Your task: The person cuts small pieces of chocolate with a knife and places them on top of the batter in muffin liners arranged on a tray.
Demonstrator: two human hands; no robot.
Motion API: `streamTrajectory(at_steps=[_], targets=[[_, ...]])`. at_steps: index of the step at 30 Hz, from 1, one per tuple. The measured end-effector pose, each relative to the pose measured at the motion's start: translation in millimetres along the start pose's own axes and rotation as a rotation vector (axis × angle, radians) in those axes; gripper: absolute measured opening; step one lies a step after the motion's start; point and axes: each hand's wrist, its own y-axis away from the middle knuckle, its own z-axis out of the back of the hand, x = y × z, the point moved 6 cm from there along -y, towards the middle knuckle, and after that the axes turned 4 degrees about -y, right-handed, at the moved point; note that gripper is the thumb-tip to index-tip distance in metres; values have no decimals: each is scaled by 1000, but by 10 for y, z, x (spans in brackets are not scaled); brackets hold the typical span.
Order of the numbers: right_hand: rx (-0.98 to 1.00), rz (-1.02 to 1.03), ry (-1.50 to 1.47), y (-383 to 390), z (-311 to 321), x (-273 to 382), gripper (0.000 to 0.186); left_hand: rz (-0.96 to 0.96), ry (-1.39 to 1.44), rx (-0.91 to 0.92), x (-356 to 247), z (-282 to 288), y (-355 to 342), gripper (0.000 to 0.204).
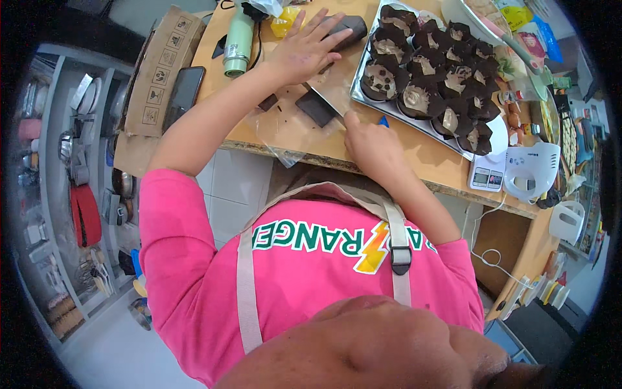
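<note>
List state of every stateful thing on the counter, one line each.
left hand: flat, fingers spread, pressing on the knife blade
right hand: closed around the knife handle
knife: blade down on the chocolate slab
chocolate slab: on clear plastic wrap, partly chopped
muffin tray: full of dark paper cups with batter
green bottle: lying down, capped
phone: screen dark

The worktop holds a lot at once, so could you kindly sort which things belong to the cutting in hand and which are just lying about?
In use:
- knife in the right hand
- dark chocolate block on clear plastic sheet
- left hand pressing on a dark wrapped bar
- tray of filled muffin cups

Lying about:
- green flask
- phone
- white hand mixer
- small scale
</note>
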Motion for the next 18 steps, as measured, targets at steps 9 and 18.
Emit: streamTrajectory(at_steps=[9, 18], targets=[[-78, -12, -76, 32, -29, -65, 17, 123, 302, -39, -494, 683, 390, 46], [67, -76, -356, -16, -95, -239, 20, 263, 284, 153, -905, 492, 1174, 52]])
